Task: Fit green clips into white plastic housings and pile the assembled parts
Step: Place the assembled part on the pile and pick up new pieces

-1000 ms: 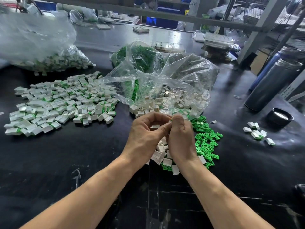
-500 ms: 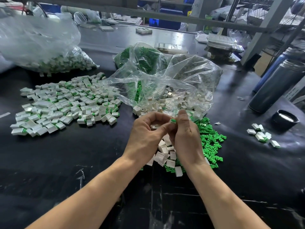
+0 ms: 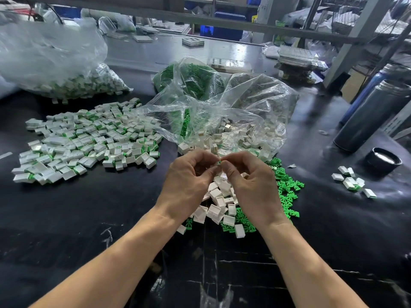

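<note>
My left hand [image 3: 189,183] and my right hand [image 3: 251,185] meet fingertip to fingertip above the black table. Between them sits a small white housing with a green clip [image 3: 219,162] showing at its edge; most of the part is hidden by my fingers. Under my hands lie loose white housings [image 3: 219,198] and loose green clips [image 3: 287,190] to the right. A wide pile of assembled white-and-green parts [image 3: 89,138] spreads at the left.
An open clear bag of white housings [image 3: 244,121] lies just beyond my hands, a bag of green clips [image 3: 191,78] behind it, and a bag of assembled parts [image 3: 66,70] at far left. At right are a dark flask [image 3: 369,116], its cap [image 3: 383,161] and a few assembled parts [image 3: 351,181].
My hands have drawn slightly apart, so that only the fingertips meet on the part. The view has shifted a little; the piles have not moved.
</note>
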Demonstrator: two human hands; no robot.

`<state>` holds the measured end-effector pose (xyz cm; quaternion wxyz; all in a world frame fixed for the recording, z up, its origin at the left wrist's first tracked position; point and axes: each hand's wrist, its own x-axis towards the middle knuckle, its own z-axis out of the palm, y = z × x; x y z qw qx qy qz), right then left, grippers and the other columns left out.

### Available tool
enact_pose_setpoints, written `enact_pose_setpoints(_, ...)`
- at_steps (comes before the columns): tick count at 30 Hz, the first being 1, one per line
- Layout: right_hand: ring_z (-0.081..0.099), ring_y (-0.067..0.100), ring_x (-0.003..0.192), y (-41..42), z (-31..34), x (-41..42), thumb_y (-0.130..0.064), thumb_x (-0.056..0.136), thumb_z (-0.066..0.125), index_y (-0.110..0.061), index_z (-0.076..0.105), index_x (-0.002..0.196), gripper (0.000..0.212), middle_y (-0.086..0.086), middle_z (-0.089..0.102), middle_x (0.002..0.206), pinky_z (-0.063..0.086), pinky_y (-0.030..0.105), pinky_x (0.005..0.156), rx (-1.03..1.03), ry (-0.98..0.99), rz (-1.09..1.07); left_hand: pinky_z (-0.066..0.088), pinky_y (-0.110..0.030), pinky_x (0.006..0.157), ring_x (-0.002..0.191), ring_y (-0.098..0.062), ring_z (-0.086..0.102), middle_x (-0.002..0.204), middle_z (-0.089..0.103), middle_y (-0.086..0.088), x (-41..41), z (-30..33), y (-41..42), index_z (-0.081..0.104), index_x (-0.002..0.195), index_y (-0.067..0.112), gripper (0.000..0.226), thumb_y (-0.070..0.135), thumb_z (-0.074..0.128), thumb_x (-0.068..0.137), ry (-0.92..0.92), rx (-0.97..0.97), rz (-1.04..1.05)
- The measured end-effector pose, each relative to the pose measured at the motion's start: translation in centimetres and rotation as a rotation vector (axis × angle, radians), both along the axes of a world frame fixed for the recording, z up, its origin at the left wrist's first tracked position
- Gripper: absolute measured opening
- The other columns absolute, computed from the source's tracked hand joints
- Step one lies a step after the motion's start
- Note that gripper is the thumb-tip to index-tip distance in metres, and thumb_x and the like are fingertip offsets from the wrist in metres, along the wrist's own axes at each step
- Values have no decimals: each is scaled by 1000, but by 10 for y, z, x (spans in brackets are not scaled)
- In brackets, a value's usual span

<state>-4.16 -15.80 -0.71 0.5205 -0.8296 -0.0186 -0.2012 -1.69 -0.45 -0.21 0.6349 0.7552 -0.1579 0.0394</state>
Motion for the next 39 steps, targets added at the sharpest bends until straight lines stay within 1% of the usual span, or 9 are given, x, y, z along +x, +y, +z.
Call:
enact_pose_setpoints(7,62,1,74,-1,4,-2,-21,95,72,-27,68,90,8,-11,68,78,48,13,64,-75,22,5,52,-14,73,82,-1,69,87,74,14,2,1,6,74,97,23,11,15,78,90,-17,68,-14)
enact_pose_setpoints(11,62,5,73,-1,4,-2,-22,94,70,-27,65,88,9,-9,66,79,51,19,63,-119,60,7,49,-10,72,81,1,68,85,73,15,4,2,8,74,92,24,12,14,78,90,-36,135,-25)
enact_pose_setpoints(16,63,-6,76,-6,2,-1,-28,98,69,-27,70,97,1,-14,69,82,47,9,65,-79,75,-72,50,-10,67,82,6,63,90,67,15,14,2,26,71,92,28,12,19,78,88,-55,349,62)
enact_pose_setpoints(18,67,-1,80,-14,2,1,-31,99,68,-28,71,103,6,-15,71,88,53,16,71,-77,99,-131,49,-9,66,81,3,62,93,65,16,23,2,41,73,92,27,8,22,78,88,-54,481,177)
enact_pose_setpoints(20,69,9,82,-23,1,3,-32,99,67,-27,72,103,8,-13,71,88,59,34,75,-122,138,-192,48,-18,73,81,-2,62,94,68,11,32,2,55,76,91,27,5,25,80,88,-56,616,310)
enact_pose_setpoints(24,66,11,82,-38,1,5,-34,98,66,-27,72,92,11,-14,70,82,55,36,78,-239,209,-284,53,-44,93,95,-23,67,99,74,0,46,3,75,78,93,24,7,25,80,87,-63,764,507)
enact_pose_setpoints(30,66,16,82,-58,5,8,-35,95,69,-31,69,82,14,-22,64,70,52,36,80,-314,335,-387,51,-48,93,97,-33,67,101,74,-8,54,-1,86,76,103,15,17,22,79,88,-113,763,670)
enact_pose_setpoints(35,68,17,88,-67,6,8,-34,93,72,-35,69,78,15,-17,69,81,57,39,88,-334,406,-361,50,-50,95,101,-35,63,110,67,-14,57,-3,93,71,112,11,24,20,76,90,-125,757,725)
enact_pose_setpoints(39,66,11,86,-68,7,7,-32,93,73,-36,73,85,9,-19,68,83,57,40,90,-337,449,-298,51,-37,80,86,-22,63,100,68,-4,51,2,81,72,102,16,12,21,75,92,-199,661,610)
